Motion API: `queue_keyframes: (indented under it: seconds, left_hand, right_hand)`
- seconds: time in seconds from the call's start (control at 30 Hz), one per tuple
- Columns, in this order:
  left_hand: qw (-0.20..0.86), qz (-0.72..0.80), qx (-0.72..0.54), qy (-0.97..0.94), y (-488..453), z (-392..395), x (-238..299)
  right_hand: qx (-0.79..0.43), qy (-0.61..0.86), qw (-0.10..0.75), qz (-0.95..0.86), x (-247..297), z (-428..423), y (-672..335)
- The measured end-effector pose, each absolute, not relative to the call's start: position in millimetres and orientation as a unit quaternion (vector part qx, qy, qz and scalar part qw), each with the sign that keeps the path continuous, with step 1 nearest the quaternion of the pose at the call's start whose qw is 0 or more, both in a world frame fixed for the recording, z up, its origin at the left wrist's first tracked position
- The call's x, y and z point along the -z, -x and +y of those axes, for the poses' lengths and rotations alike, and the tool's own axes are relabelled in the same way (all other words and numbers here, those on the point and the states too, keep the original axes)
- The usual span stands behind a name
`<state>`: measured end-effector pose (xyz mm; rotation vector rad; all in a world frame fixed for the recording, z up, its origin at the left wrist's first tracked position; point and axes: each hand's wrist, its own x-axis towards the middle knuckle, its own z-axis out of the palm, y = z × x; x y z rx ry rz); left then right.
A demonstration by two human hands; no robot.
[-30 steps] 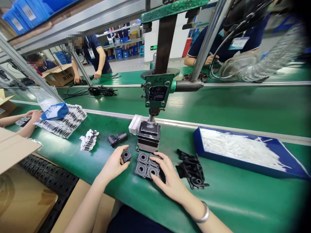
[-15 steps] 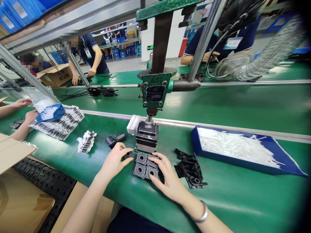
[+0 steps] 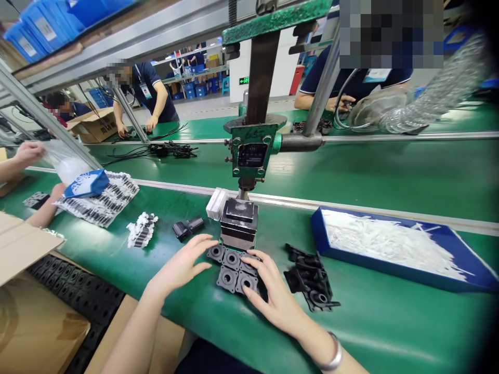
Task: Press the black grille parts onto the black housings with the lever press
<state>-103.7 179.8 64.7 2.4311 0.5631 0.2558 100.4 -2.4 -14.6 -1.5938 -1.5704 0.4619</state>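
Observation:
Several flat black square plastic parts (image 3: 227, 278), each with a round hole, lie grouped on the green bench in front of the press's dark metal block (image 3: 238, 228). One more such part (image 3: 215, 252) sits against the upper left of the group. My left hand (image 3: 187, 266) is beside that part, thumb and forefinger apart at its edge. My right hand (image 3: 273, 291) is spread over the group's right side, its fingertips touching the parts and covering some of them. Right of it is a pile of black moulded pieces (image 3: 312, 280).
A blue tray of white strips (image 3: 390, 244) stands at right. Black cylindrical pieces (image 3: 188, 227), white blocks (image 3: 217, 203) and a black-and-white cluster (image 3: 142, 229) lie left of the press column (image 3: 260, 78). An open carton (image 3: 35, 322) is lower left. Another person's hand (image 3: 30, 153) is at far left.
The black part by my left hand has moved right against the group, and the left fingers have come apart from around it. My right hand stays on the group. The view has shifted slightly.

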Motion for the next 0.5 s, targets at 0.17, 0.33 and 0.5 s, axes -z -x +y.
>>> queue_keyframes:
  seconds: [0.17, 0.33, 0.5]
  left_hand:
    - [0.146, 0.31, -0.16, -0.926, 109, 212, -70]
    - [0.09, 0.334, -0.131, -0.929, 82, 245, -47]
    - [0.063, 0.355, -0.175, -0.916, 83, 237, -68]
  right_hand:
    - [-0.174, 0.633, 0.417, -0.629, 17, -2, -101]
    - [-0.167, 0.635, 0.416, -0.629, 18, -2, -101]
    - [-0.168, 0.636, 0.414, -0.63, 18, -2, -102]
